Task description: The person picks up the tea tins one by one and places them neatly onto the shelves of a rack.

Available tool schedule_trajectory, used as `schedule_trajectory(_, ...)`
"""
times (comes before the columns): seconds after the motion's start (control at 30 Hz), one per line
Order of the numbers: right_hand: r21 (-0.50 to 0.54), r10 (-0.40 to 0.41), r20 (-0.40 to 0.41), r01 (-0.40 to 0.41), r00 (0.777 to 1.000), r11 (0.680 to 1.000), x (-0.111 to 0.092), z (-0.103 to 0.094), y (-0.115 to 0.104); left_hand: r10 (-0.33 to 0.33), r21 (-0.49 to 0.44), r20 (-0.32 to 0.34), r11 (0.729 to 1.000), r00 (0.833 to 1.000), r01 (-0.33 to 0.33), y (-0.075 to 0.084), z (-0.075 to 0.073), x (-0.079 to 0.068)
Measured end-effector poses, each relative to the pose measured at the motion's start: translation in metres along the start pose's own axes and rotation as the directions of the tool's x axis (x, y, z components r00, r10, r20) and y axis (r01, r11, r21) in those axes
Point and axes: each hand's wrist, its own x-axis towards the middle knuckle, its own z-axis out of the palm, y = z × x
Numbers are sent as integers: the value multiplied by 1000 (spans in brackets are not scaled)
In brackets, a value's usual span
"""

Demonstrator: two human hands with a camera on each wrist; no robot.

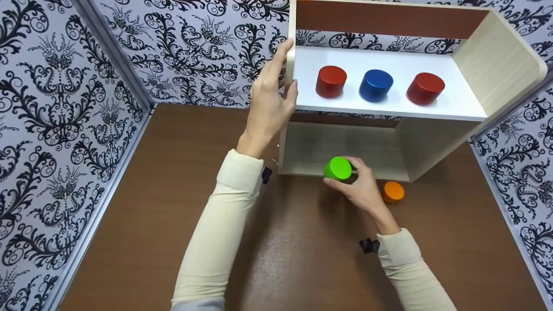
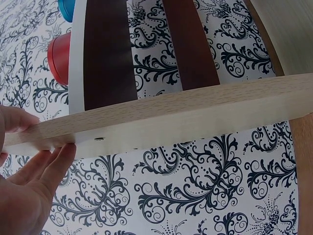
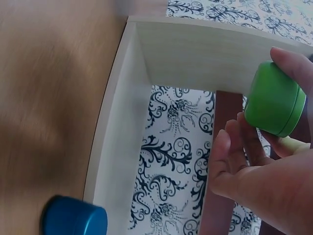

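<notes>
In the head view my right hand (image 1: 363, 188) holds a green round container (image 1: 338, 168) between thumb and fingers, in front of the shelf unit's lower compartment. The right wrist view shows this green container (image 3: 275, 99) tilted, with a thin seam near one end. My left hand (image 1: 270, 99) grips the upright left side panel (image 1: 291, 60) of the pale wooden shelf unit, thumb and fingers on opposite sides of the board (image 2: 186, 117) in the left wrist view. Two red containers (image 1: 331, 81) (image 1: 425, 89) and a blue container (image 1: 376, 86) stand in a row on the white shelf (image 1: 389, 110).
An orange round container (image 1: 393, 192) stands on the brown tabletop (image 1: 293, 259) beside my right hand. A blue container (image 3: 73, 216) appears at the lower left of the right wrist view. Patterned walls (image 1: 60, 108) border the table at the back and both sides.
</notes>
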Motion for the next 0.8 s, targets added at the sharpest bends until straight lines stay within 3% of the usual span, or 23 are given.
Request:
schedule_trajectory(0.53, -7, 28, 40, -28, 999, 1000, 33, 32, 9, -7, -15, -5, 1000, 1000, 7, -1, 0, -1)
schedule_trajectory(0.8, -40, 64, 36, -62, 997, 997, 45, 39, 17, 24, -2, -12, 1000, 1000, -24, -1, 1, 0)
